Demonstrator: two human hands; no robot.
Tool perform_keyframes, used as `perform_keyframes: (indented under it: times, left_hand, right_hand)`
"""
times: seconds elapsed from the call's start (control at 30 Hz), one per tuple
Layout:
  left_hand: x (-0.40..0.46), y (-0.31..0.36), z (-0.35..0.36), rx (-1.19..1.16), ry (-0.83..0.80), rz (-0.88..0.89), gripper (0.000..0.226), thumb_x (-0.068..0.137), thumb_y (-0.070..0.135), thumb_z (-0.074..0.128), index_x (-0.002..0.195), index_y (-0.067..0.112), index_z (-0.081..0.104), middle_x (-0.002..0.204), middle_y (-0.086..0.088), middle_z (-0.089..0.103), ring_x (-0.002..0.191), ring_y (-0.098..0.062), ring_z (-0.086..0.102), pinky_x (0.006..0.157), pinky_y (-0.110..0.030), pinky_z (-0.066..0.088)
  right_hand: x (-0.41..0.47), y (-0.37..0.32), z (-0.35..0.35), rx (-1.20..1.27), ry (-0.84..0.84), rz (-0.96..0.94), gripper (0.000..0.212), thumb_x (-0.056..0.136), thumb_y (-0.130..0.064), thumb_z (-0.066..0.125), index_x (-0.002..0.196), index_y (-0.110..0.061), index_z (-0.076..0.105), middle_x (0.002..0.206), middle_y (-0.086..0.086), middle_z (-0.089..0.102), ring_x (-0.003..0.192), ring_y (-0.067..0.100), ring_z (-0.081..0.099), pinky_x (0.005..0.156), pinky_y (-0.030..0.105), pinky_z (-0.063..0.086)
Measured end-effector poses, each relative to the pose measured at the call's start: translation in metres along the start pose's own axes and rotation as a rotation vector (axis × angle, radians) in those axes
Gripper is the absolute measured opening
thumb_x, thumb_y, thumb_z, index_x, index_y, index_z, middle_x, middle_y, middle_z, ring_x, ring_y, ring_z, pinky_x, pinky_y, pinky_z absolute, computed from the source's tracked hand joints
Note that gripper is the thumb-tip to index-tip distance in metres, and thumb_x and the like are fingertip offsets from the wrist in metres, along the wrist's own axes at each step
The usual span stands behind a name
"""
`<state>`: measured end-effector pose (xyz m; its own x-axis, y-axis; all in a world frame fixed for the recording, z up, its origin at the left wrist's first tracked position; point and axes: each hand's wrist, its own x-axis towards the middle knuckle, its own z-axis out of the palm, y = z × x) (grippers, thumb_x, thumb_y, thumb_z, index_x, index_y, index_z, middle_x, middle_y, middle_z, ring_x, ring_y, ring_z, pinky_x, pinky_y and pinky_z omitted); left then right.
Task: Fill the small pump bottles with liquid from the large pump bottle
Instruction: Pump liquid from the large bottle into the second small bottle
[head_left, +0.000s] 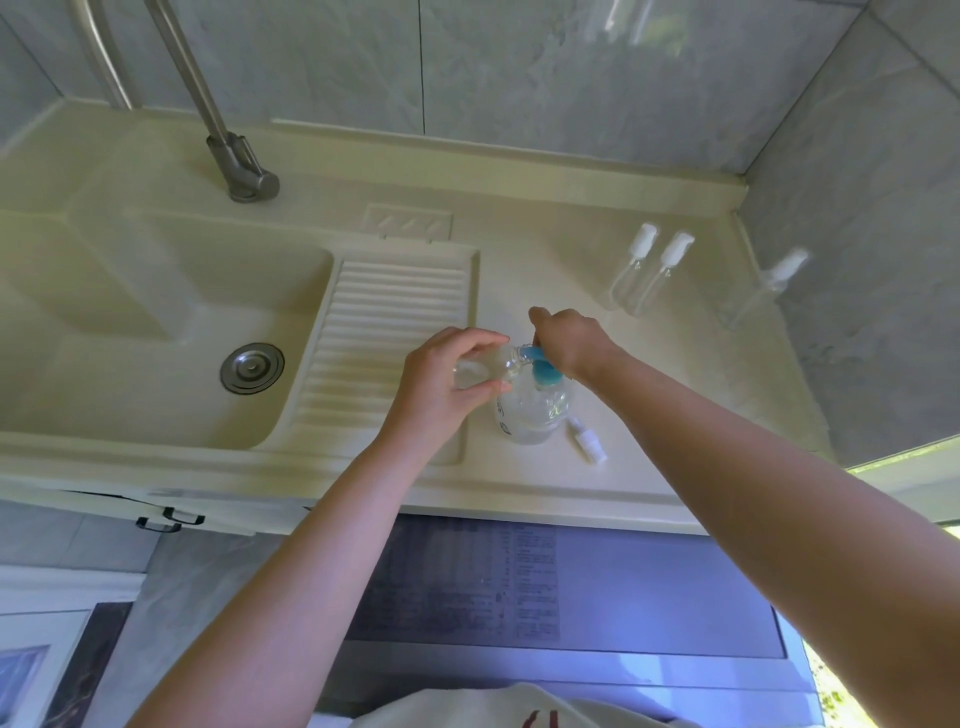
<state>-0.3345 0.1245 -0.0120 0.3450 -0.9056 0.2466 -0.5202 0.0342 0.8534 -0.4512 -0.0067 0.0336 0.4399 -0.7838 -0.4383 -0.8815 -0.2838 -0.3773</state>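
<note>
Nearest: dark panel (519, 587) below counter edge, rows of fine print on it, too blurred to read. Black handle (169, 519) on cabinet front at lower left.

On countertop (649, 467), near edge: loose white pump head (589, 441) lying on its side, just right of large pump bottle (530, 410). Large bottle upright, clear, blue pump on top; dark printed marks on its left flank, illegible, no brand made out.

Left hand (447, 379) wrapped around small pump bottle (485, 366), tilted almost level, open neck brought right up to blue spout. Right hand (569, 338) pressing down on blue pump top, fingers curled over it; large bottle otherwise unsupported.

Risks (judgement only):
- Narrow neck against spout: slight drift of left hand, liquid running down outside and onto counter.
- Steep tilt of small bottle: once partly full, backflow out of neck likely.
- Hard one-handed press on pump: large bottle tipping or skidding, especially on wet surface.
- Loose pump head close to counter edge: easily knocked off by a forearm.

Farther back: ribbed drainboard (395, 322), sink basin (130, 312) with metal drain (252, 368), faucet (244, 176). Three more small bottles, white-capped, apparently empty: two side by side (644, 280), one apart near right wall (769, 286). No labels visible on them.
</note>
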Motion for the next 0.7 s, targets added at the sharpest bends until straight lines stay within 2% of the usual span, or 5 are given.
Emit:
perform_keyframes:
  times: [0.17, 0.37, 0.5, 0.57, 0.7]
  left_hand:
    - [0.0013, 0.0010, -0.0001, 0.011, 0.003, 0.005, 0.046, 0.071, 0.011, 0.086, 0.114, 0.017, 0.070, 0.109, 0.006, 0.067, 0.102, 0.004, 0.058, 0.090, -0.005, 0.039]
    - [0.0008, -0.0003, -0.0005, 0.031, -0.006, 0.002, 0.047, 0.070, 0.012, 0.086, 0.113, 0.019, 0.070, 0.108, 0.007, 0.066, 0.099, 0.010, 0.057, 0.090, -0.005, 0.038]
    - [0.0011, 0.0021, -0.0014, 0.028, -0.006, 0.003, 0.047, 0.070, 0.012, 0.086, 0.113, 0.019, 0.071, 0.108, 0.006, 0.067, 0.098, 0.010, 0.056, 0.089, -0.004, 0.038]
    - [0.0009, 0.0022, -0.0018, 0.030, -0.008, 0.006, 0.047, 0.069, 0.013, 0.087, 0.113, 0.019, 0.071, 0.108, 0.006, 0.067, 0.100, 0.006, 0.057, 0.089, -0.004, 0.038]
    - [0.0004, 0.0012, 0.0007, 0.030, 0.007, 0.008, 0.047, 0.069, 0.012, 0.087, 0.113, 0.019, 0.071, 0.107, 0.006, 0.067, 0.099, 0.003, 0.058, 0.090, -0.007, 0.040]
  right_hand:
    - [0.0011, -0.0008, -0.0012, 0.019, 0.001, 0.049, 0.027, 0.100, -0.010, 0.044, 0.119, 0.007, 0.050, 0.120, 0.024, 0.055, 0.095, 0.037, 0.052, 0.084, 0.040, 0.048]
    - [-0.0017, 0.0004, 0.0036, 0.032, 0.070, 0.013, 0.010, 0.098, -0.008, 0.046, 0.099, 0.002, 0.044, 0.114, 0.026, 0.055, 0.085, 0.033, 0.044, 0.076, 0.036, 0.042]
    - [0.0020, 0.0033, 0.0036, 0.065, 0.018, 0.038, 0.026, 0.099, -0.017, 0.038, 0.107, 0.004, 0.052, 0.118, 0.022, 0.059, 0.088, 0.032, 0.047, 0.077, 0.035, 0.042]
    - [0.0008, 0.0048, 0.0039, 0.116, 0.018, 0.082, 0.035, 0.098, -0.021, 0.036, 0.110, 0.006, 0.057, 0.115, 0.022, 0.060, 0.092, 0.033, 0.051, 0.076, 0.034, 0.038]
    - [-0.0052, 0.0008, 0.0044, 0.204, 0.086, 0.091, 0.015, 0.100, -0.010, 0.044, 0.091, 0.001, 0.040, 0.094, 0.019, 0.050, 0.090, 0.036, 0.049, 0.075, 0.036, 0.039]
